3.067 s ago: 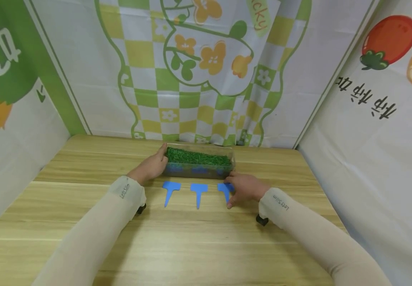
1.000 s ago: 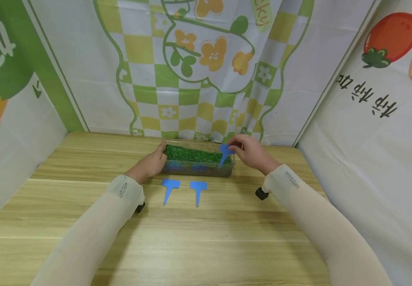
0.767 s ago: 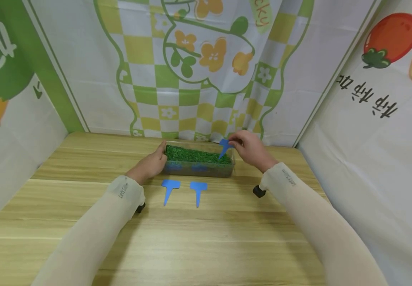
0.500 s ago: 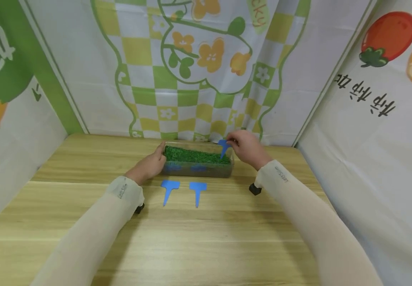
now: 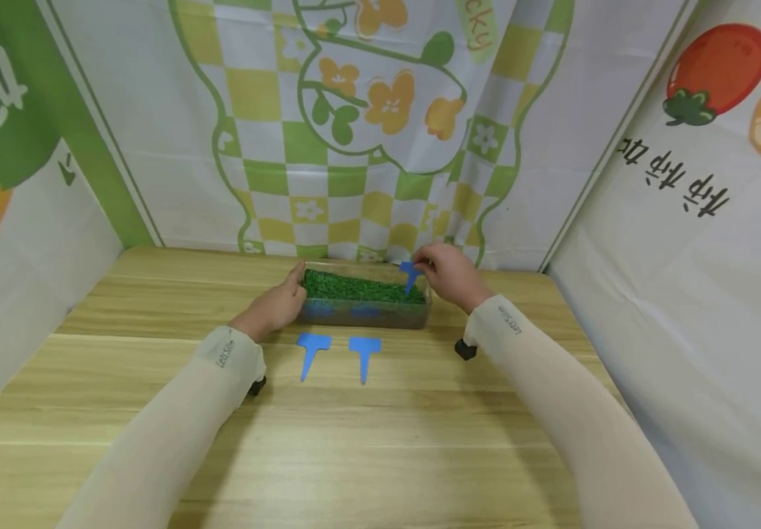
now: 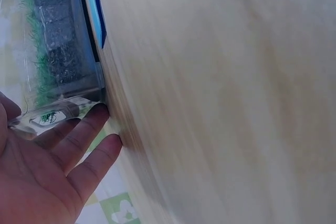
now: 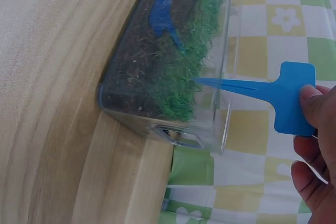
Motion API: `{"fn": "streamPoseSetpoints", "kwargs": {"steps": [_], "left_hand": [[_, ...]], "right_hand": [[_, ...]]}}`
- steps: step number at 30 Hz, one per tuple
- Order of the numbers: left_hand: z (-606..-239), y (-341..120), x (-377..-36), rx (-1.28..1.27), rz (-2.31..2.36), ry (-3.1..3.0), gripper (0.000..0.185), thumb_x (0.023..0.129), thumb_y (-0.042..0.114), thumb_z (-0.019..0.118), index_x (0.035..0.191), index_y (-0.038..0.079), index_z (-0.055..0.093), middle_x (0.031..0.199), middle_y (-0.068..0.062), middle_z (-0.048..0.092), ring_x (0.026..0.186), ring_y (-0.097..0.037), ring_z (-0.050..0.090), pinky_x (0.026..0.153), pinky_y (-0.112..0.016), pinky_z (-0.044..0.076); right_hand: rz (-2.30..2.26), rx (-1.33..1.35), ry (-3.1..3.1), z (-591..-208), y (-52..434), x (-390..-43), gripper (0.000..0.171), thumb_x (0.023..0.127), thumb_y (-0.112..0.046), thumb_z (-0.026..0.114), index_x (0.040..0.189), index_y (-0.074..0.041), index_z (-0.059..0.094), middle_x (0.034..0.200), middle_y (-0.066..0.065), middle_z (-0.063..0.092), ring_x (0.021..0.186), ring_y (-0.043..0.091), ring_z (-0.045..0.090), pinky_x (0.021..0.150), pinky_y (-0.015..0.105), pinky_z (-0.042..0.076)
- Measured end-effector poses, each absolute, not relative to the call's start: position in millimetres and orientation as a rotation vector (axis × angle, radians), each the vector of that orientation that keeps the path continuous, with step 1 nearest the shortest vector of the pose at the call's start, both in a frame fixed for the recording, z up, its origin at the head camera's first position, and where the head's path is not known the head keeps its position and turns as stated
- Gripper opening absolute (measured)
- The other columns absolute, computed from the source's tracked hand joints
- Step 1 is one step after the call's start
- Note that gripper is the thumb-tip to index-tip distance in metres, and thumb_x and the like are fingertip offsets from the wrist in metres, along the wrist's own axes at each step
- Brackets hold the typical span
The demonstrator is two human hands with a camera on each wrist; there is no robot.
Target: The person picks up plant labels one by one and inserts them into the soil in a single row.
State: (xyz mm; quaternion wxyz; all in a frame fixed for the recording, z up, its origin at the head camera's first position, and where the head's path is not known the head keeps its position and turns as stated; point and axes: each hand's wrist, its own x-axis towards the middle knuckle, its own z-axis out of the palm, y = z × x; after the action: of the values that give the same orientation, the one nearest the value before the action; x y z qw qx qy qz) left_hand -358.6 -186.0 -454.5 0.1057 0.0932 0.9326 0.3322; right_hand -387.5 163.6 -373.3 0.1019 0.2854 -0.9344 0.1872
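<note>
The right hand (image 5: pixel 452 278) pinches a blue tag (image 7: pixel 295 100) by its broad head, the thumb lying on one face near the outer edge. The rest of the head and the whole stem stick out beyond the grip, on the side toward the box (image 5: pixel 394 320). The stem slants down with its narrow tip at the grass (image 5: pixel 362 287), near the box's right end; whether the tip has gone in among the blades cannot be told. The head is above the grass, and the hand is just beyond it to the right, over that end of the box.

The left hand (image 5: pixel 275 305) is at the opposite end of the box, its fingers nearly straight and somewhat spread, with fingertips against the clear end wall.

Two more tags lie flat on the table (image 5: pixel 387 455) in front of the box, side by side and apart: the left tag (image 5: pixel 314 341) with its stem slanting, the right tag (image 5: pixel 365 344) nearly straight, both stems pointing toward the person. Blue reflections show in the front wall. Behind the box hangs a checked cloth (image 5: pixel 370 184).
</note>
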Motion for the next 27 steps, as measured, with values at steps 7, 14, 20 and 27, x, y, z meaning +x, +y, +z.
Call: {"fn": "streamPoseSetpoints", "kwargs": {"steps": [7, 14, 20, 27], "left_hand": [[-454, -193, -358, 0.326, 0.993, 2.749, 0.059, 0.107, 0.05, 0.01, 0.157, 0.039, -0.02, 0.169, -0.01, 0.01, 0.144, -0.043, 0.035, 0.113, -0.061, 0.033], [-453, -200, -355, 0.324, 1.116, 2.643, 0.063, 0.1, 0.069, 0.009, 0.155, 0.05, -0.015, 0.168, -0.013, 0.011, 0.147, -0.047, 0.027, 0.115, -0.07, 0.02], [-453, -203, -358, 0.332, 1.286, 2.499, 0.055, 0.106, 0.059, 0.014, 0.154, 0.053, -0.013, 0.17, -0.004, -0.006, 0.151, -0.044, 0.016, 0.118, -0.069, 0.011], [-451, -209, -362, 0.343, 1.404, 2.372, 0.056, 0.11, 0.044, 0.022, 0.156, 0.049, -0.01, 0.169, -0.013, -0.004, 0.144, -0.051, 0.03, 0.117, -0.069, 0.015]], "right_hand": [[0.515, 0.836, -2.776, -377, 162, -389, 0.017, 0.102, -0.023, 0.061, 0.112, -0.016, 0.073, 0.108, 0.001, 0.072, 0.097, 0.017, 0.067, 0.086, 0.037, 0.055], [0.535, 0.861, -2.77, -378, 162, -388, 0.016, 0.101, -0.021, 0.062, 0.111, -0.014, 0.073, 0.108, 0.003, 0.072, 0.096, 0.019, 0.067, 0.085, 0.038, 0.056], [0.522, 0.858, -2.773, -383, 163, -389, 0.016, 0.101, -0.021, 0.062, 0.111, -0.015, 0.074, 0.107, 0.002, 0.073, 0.095, 0.019, 0.067, 0.084, 0.038, 0.056], [0.527, 0.872, -2.778, -386, 164, -391, 0.017, 0.101, -0.022, 0.062, 0.112, -0.015, 0.073, 0.108, 0.002, 0.072, 0.097, 0.019, 0.067, 0.085, 0.038, 0.056]]}}
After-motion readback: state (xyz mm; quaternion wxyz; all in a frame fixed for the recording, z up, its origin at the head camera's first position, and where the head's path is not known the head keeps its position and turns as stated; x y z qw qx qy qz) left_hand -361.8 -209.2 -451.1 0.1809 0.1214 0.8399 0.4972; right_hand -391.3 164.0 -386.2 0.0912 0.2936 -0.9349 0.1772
